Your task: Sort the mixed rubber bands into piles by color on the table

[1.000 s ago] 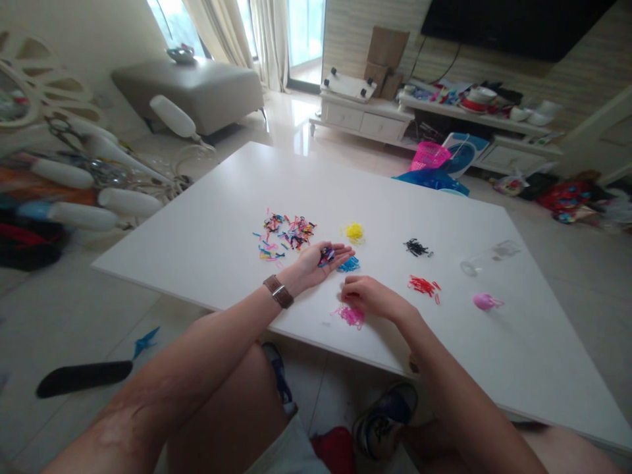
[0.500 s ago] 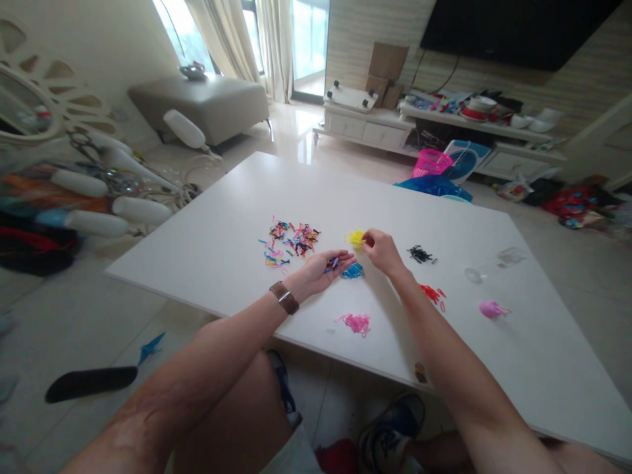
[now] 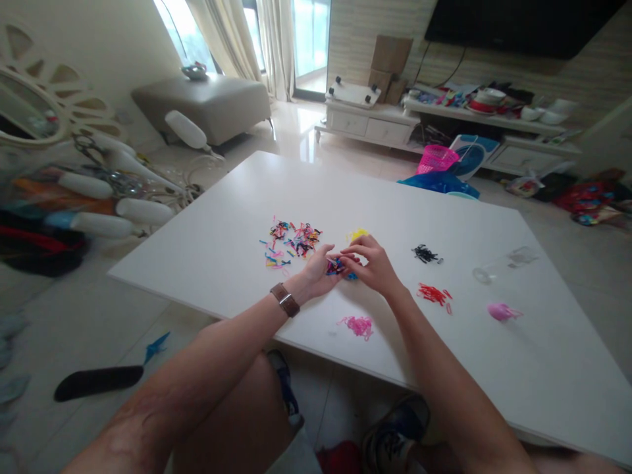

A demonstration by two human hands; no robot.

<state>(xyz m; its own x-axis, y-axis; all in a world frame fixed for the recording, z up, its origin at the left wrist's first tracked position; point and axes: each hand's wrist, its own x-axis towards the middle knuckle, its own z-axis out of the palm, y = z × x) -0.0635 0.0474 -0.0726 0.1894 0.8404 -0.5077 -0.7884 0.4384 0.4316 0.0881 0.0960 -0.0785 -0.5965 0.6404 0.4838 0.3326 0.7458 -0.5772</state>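
Observation:
My left hand [image 3: 318, 274] is palm up and cupped, wearing a brown wristwatch [image 3: 285, 299]. In its palm lies a small heap of mixed-colour rubber bands [image 3: 334, 266]. The fingertips of my right hand [image 3: 371, 262] come together over that heap; what they pinch, if anything, is hidden. Just behind the right hand lies a yellow rubber band pile [image 3: 356, 234], and a blue pile [image 3: 351, 276] shows partly beneath the hands. A larger mixed pile of rubber bands [image 3: 303, 238] is left of them. Nearer me is a pink pile [image 3: 359, 326].
On the white table [image 3: 207, 243], a black pile [image 3: 425, 254] and a red pile [image 3: 433, 293] lie to the right. Beyond them are a clear container [image 3: 522, 257], a round clear lid [image 3: 482, 275] and a small pink object [image 3: 501, 311]. A chandelier-like lamp [image 3: 143, 210] stands at the left.
My right hand has moved from the yellow pile leftward and nearer, to the heap in my left palm. The left hand stays nearly in place. The view has shifted slightly.

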